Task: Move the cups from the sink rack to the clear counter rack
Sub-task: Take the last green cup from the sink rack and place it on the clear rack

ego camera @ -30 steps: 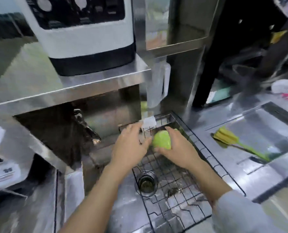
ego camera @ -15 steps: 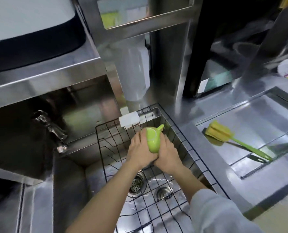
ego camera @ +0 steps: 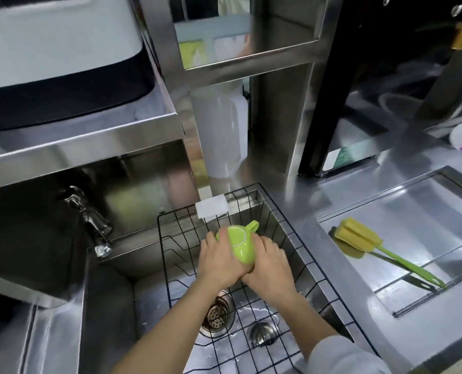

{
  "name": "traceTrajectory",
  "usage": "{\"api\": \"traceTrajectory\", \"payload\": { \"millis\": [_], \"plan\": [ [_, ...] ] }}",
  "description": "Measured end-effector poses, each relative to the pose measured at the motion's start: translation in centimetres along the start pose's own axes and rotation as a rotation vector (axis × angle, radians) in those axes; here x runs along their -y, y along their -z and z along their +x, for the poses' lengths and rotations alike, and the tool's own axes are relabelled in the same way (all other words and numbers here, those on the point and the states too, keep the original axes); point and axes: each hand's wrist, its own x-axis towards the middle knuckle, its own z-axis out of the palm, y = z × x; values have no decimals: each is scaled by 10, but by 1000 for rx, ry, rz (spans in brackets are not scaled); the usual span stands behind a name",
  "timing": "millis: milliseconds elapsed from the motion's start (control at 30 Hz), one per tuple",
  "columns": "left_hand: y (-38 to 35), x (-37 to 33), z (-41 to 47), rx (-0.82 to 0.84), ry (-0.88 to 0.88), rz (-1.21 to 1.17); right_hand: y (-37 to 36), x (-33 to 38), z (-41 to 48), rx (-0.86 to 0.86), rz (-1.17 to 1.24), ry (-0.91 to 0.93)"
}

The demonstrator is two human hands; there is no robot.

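Observation:
A lime green cup (ego camera: 240, 244) with a small handle is held upside down, tilted, above the black wire sink rack (ego camera: 292, 238) that sits in the steel sink. My left hand (ego camera: 219, 261) wraps its left side, thumb on the base. My right hand (ego camera: 269, 264) grips it from the right and below. Both hands touch each other under the cup. The cup's mouth is hidden by my palms. A clear tray-like rack (ego camera: 402, 230) lies on the counter to the right.
A yellow sponge brush with a green handle (ego camera: 359, 240) lies in the clear rack. The tap (ego camera: 89, 220) juts out at the left. A white pitcher (ego camera: 221, 136) stands behind the sink. The drain strainer (ego camera: 217, 314) and a plug (ego camera: 262, 332) lie below the rack.
Both hands closed around the green cup and lifted it off the rack, turning its base up. The camera view shifted left to right and tilted lower.

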Motion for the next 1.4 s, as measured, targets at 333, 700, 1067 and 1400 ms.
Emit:
{"api": "traceTrajectory", "payload": {
  "millis": [333,700,1067,1400],
  "plan": [
    [99,16,-54,-124,-80,-191,38,78,-28,-169,96,247],
    [219,75,-154,-344,-216,-227,60,215,-76,-46,202,475],
    [328,197,-268,-481,-198,-135,-15,382,-149,-234,345,678],
    [384,301,-284,-283,-142,-140,-71,447,-165,-66,306,747]
  ]
}}
